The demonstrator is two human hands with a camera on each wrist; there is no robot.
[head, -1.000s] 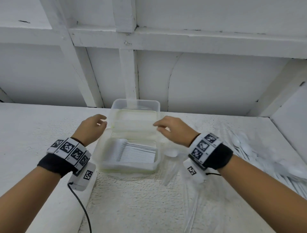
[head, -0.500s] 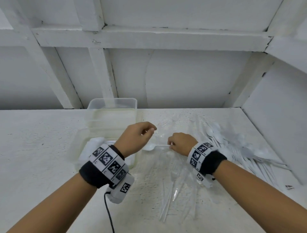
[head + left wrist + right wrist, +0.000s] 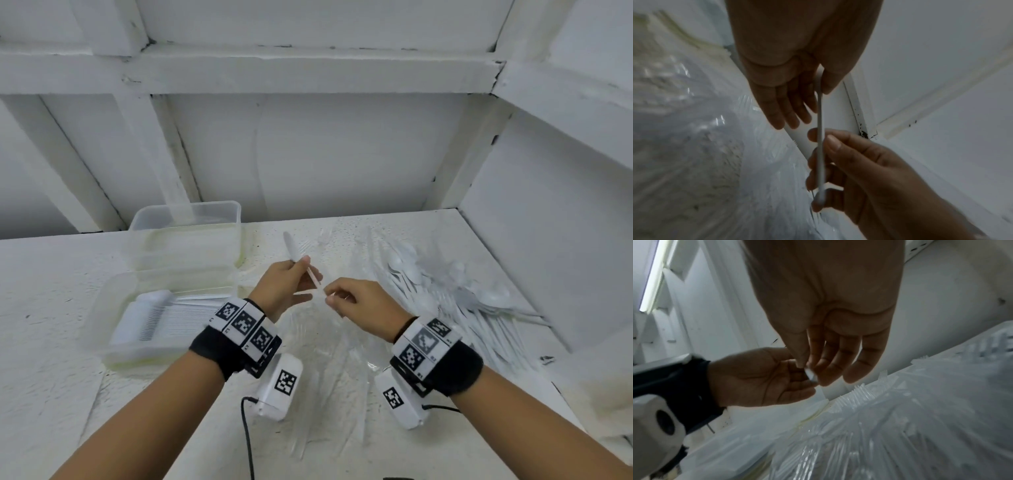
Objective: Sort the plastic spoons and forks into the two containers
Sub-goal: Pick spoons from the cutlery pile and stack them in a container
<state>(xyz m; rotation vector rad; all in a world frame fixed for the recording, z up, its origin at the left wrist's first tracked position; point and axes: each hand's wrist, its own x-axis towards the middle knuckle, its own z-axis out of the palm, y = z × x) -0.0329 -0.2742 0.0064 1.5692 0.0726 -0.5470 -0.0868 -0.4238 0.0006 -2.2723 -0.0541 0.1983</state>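
Both hands hold one white plastic spoon [image 3: 310,274] above the table, its bowl pointing up and away. My left hand [image 3: 294,277] pinches it just below the bowl. My right hand [image 3: 330,298] pinches the handle end. The left wrist view has the thin handle [image 3: 821,142] running from my left hand [image 3: 818,84] down to my right hand [image 3: 830,152]. In the right wrist view, my right hand [image 3: 807,369] nips the handle tip [image 3: 810,377]. A clear container [image 3: 137,356] at the near left holds stacked white forks [image 3: 154,318]. A second clear container [image 3: 185,219] stands behind it.
A heap of white spoons and forks [image 3: 445,287] lies on the right of the white table, near the side wall [image 3: 548,240]. Clear plastic cutlery or wrapping [image 3: 329,359] is spread under my hands. A white wall closes the back.
Both hands left the fork container and moved right. They took a spoon from the table, and it has now turned from level to bowl-up. The head view swung right.
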